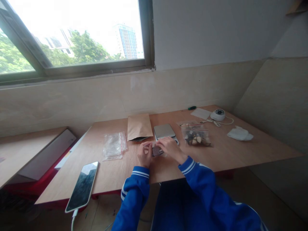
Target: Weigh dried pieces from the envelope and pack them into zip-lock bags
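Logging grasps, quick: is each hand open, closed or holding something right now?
Left hand: closed, holding the small clear plastic bag at its left side.
Right hand: closed, pinching the same bag near its top.

We have the small bag (157,150) between our left hand (144,156) and right hand (170,147), before the scale (165,130) on the table (237,154). Left of the scale lies the paper pouch (139,126), then the plastic bags (112,146); right of it, two filled bags (196,138), then the camera (217,116). The phone (83,184) is at the left front edge.
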Tool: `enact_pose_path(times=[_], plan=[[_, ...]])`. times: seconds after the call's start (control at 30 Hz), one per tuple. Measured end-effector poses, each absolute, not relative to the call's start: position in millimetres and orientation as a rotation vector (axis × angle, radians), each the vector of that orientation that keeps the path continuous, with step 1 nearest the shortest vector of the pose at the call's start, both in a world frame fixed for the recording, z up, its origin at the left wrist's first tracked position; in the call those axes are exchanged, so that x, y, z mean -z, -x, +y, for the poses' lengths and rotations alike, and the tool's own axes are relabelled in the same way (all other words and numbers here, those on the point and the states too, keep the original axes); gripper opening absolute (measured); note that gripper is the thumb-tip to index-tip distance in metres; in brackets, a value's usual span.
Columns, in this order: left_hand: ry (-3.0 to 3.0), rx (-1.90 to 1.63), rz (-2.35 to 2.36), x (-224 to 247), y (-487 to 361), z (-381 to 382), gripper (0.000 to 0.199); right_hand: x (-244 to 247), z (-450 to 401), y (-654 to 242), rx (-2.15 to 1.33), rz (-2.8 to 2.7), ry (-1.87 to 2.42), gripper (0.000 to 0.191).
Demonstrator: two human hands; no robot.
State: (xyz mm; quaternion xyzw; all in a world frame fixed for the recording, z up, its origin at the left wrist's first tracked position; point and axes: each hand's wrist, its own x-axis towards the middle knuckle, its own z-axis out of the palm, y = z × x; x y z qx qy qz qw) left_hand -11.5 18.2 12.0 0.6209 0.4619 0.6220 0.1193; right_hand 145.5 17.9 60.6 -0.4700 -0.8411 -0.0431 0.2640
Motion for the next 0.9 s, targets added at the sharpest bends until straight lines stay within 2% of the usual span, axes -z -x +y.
enact_pose_path(times=[0.3,0.63,0.9], plan=[[-1.762,-1.793,1.374,-14.2,9.2,15.7,0.022,-59.6,17.7,-136.5,0.171,-2.262,1.339,0.018],[-1.740,-1.835,1.362,-12.4,9.8,16.9,0.022,-59.5,10.2,-155.0,-0.118,-2.092,1.216,0.012],[-1.536,-1.628,1.182,-24.1,12.1,14.4,0.029,-65.0,11.6,-155.6,0.003,-2.004,1.270,0.014]])
